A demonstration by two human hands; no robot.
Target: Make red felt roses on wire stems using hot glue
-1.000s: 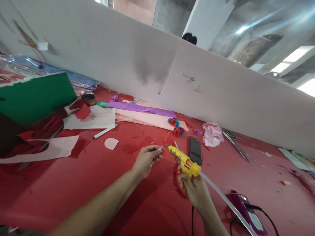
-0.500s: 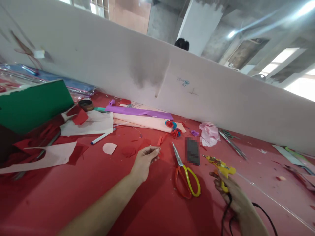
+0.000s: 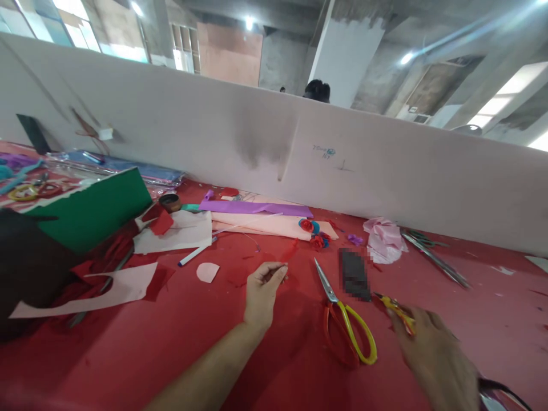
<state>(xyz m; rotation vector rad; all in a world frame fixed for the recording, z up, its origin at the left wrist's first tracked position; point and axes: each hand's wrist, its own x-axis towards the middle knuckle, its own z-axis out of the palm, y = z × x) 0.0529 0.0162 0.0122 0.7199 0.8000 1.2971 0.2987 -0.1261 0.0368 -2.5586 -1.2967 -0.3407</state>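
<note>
My left hand (image 3: pixel 266 291) is raised over the red tabletop with thumb and fingertips pinched together. Whatever sits in that pinch is too small to make out. At the right, my right hand (image 3: pixel 432 348) is closed over a yellow hot glue gun (image 3: pixel 398 313), covering most of it; the nozzle points up and left, and its dark cord (image 3: pixel 503 391) trails at the lower right. Between both hands lie scissors (image 3: pixel 338 299) with one red and one yellow handle, blades slightly apart. A blurred-out dark rectangle (image 3: pixel 354 274) is just beyond them.
Red and blue paper flowers (image 3: pixel 309 226) lie by rolled peach paper (image 3: pixel 261 225) and a purple strip (image 3: pixel 257 209). Crumpled pink paper (image 3: pixel 385 240), a white pen (image 3: pixel 197 251), paper scraps (image 3: pixel 208 272) and a green board (image 3: pixel 98 208) surround the work area. A white partition (image 3: pixel 205 131) stands behind.
My right hand has turned palm-down over the glue gun and lowered it toward the table, hiding its handle. My left hand keeps its pinch. The whole view has shifted slightly.
</note>
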